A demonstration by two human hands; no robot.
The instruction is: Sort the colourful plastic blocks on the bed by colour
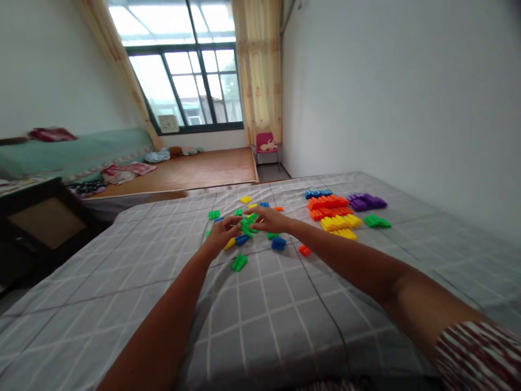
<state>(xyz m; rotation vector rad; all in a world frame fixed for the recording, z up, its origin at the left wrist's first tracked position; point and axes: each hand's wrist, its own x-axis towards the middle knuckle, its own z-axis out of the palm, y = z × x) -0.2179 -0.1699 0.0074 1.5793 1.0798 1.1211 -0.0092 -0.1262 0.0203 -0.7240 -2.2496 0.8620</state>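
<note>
Over the scattered plastic building blocks, my left hand [222,234] and my right hand [269,219] come close together. Between their curled fingers is a cluster of green building blocks [247,225], gripped from both sides; whether it is one piece or several is hard to make out. A yellow block [230,244] and a blue block [242,239] lie just by my left fingers. Nearer to me rests a green block [240,263], and another blue block [279,243] lies below my right wrist.
Rows of orange blocks [329,207], yellow blocks [341,223], blue blocks [318,194] and purple blocks [367,202] stand grouped at the right, with green blocks [377,221] beside them. All lie on a grey checked bedspread [260,309]. A white wall [391,98] borders the right.
</note>
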